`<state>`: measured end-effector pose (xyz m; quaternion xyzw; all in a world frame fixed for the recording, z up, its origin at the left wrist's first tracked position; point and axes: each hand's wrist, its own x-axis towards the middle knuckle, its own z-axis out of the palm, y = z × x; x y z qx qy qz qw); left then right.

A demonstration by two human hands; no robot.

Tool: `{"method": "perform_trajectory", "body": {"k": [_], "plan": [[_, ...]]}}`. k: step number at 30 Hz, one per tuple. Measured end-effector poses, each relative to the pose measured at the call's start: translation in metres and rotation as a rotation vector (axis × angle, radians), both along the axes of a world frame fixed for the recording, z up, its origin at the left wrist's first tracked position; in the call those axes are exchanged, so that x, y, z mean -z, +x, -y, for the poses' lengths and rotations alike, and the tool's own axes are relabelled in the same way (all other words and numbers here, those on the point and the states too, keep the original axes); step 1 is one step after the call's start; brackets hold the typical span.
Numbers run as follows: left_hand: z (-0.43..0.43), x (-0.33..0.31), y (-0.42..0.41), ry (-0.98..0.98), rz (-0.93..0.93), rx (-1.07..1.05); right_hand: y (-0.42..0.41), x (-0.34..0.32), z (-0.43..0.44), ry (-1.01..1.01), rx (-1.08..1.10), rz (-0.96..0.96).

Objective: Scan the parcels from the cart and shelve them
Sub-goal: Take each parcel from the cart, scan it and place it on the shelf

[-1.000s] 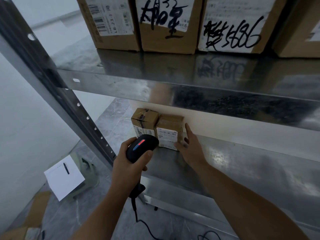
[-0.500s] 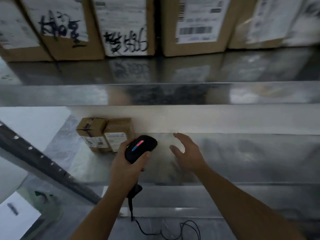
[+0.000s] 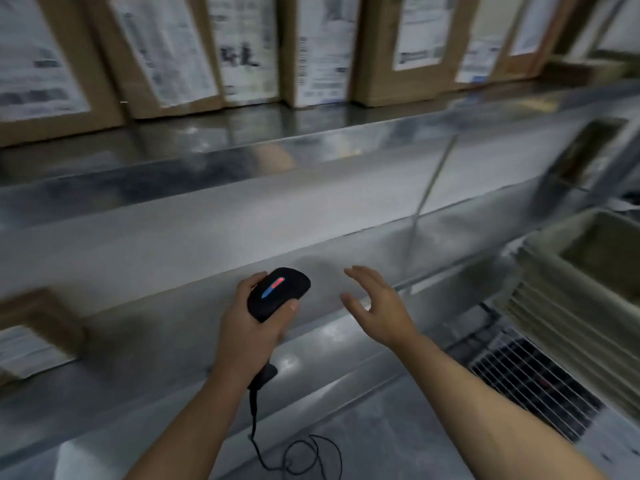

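Observation:
My left hand [image 3: 249,327] grips a black handheld scanner [image 3: 277,293] with a red and blue light strip; its cable [image 3: 294,455] hangs down and loops near the floor. My right hand [image 3: 377,303] hovers empty with fingers spread, just right of the scanner, above the lower steel shelf [image 3: 166,348]. A small cardboard parcel [image 3: 38,327] with a white label stands on that shelf at the far left, blurred. At the right edge, a wire cart [image 3: 530,379] carries a beige box [image 3: 581,289].
Several tall cardboard boxes [image 3: 398,50] with white labels stand in a row on the upper steel shelf [image 3: 311,147]. A shelf upright [image 3: 581,161] rises at the right. The grey floor [image 3: 374,438] shows below the shelf edge.
The view has swung right: the small parcels slid to the far left and the cart came into view. My right hand left the parcel and hangs free. The scanner stays in my left hand.

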<state>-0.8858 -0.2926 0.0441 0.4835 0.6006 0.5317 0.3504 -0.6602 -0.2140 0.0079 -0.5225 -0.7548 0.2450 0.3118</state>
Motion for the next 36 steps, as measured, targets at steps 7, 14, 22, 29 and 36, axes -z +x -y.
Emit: {"method": "perform_trajectory", "body": {"k": [7, 14, 22, 29, 36], "plan": [[-0.026, -0.006, 0.117, 0.037, 0.001, 0.214, 0.135, -0.002, 0.041, -0.013, 0.234, 0.023], [-0.042, -0.016, 0.206, 0.049, -0.003, 0.384, 0.219, 0.0, 0.076, -0.017, 0.441, 0.027], [-0.077, -0.01, 0.28, 0.026, 0.008, 0.538, 0.278, 0.015, 0.081, -0.056, 0.627, 0.003], [-0.133, -0.006, 0.353, 0.005, -0.003, 0.654, 0.331, 0.024, 0.04, -0.08, 0.74, 0.019], [-0.206, -0.011, 0.425, 0.026, -0.043, 0.789, 0.389, 0.018, -0.011, -0.086, 0.885, -0.02]]}}
